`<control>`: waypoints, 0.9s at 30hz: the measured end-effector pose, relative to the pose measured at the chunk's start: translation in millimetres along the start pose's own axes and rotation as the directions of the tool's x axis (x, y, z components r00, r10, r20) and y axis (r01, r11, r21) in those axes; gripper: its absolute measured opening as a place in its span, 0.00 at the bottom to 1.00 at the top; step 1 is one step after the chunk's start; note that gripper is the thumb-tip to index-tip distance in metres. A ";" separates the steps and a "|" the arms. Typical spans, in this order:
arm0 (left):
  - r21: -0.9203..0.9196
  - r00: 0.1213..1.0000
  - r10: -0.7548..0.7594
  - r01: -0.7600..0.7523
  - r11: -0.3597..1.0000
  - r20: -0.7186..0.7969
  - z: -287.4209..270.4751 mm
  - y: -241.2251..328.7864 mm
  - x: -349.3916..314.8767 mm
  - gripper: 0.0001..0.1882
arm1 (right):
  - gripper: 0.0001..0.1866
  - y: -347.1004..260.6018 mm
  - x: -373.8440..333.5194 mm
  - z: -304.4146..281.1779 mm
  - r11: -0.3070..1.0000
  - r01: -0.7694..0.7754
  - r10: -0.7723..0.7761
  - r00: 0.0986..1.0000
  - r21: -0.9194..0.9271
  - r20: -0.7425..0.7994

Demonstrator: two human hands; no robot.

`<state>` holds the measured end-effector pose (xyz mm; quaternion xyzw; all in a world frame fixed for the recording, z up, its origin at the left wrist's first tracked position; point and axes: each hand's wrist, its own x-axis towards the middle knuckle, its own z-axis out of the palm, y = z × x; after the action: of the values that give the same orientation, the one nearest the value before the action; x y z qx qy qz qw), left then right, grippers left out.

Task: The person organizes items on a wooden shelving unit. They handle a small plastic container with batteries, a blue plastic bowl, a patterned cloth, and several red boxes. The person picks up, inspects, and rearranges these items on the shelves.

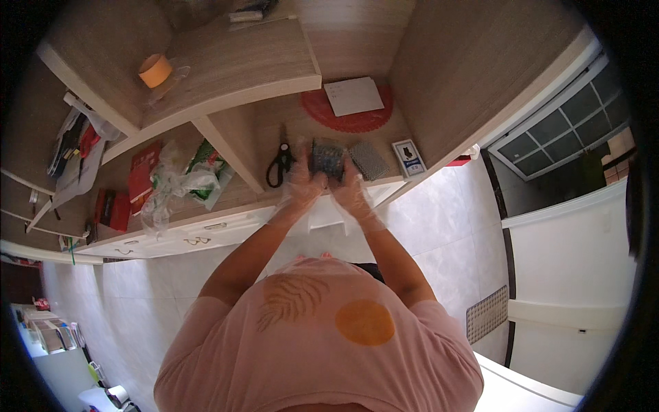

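Note:
My left hand (302,184) and my right hand (350,187), both in thin clear plastic gloves, grip a small dark blue-grey patterned rectangular block (327,159) from its two sides. It is held over the front of the shelf; its exact kind is too small to tell. Just right of it lies a grey, finely patterned flat rectangular piece (370,161). Black-handled scissors (280,165) rest to the left of my left hand, blades pointing away from me. Farther right is a small white and blue box (409,158) with a black figure on it.
Behind my hands, a white card (354,97) lies on a red scalloped mat (319,113). An upright divider (226,147) separates this bay from one with a crumpled clear plastic bag (168,185) and a red book (143,172). An orange tape roll (155,71) sits on the upper shelf.

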<state>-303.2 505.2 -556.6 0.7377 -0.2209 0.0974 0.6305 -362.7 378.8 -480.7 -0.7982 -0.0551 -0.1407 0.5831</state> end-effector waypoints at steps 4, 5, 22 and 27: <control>0.229 0.984 -0.004 -0.038 0.973 0.180 -29.7 109.8 10.1 0.47 | 0.26 -11.7 14.9 -28.6 0.800 -0.470 0.408 0.882 0.372 0.237; 0.426 0.958 0.034 -0.158 0.891 0.285 -39.3 128.0 12.4 0.49 | 0.26 -20.5 17.8 -31.3 0.702 -0.592 0.503 0.805 0.395 0.314; 0.580 0.724 -0.287 -0.189 0.792 0.628 -24.7 106.6 59.1 0.57 | 0.22 -98.4 -24.7 -35.9 0.884 0.048 -0.060 0.998 -0.465 -0.009; 0.591 0.792 -0.177 -0.264 0.762 0.584 -38.9 139.4 46.1 0.61 | 0.17 -101.7 -44.4 -54.3 0.996 -0.019 0.029 0.993 -0.087 0.114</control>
<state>-319.8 518.8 -406.2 0.8933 -0.3822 -0.0596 0.2291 -439.4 362.7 -385.2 -0.8299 -0.0730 -0.0899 0.5458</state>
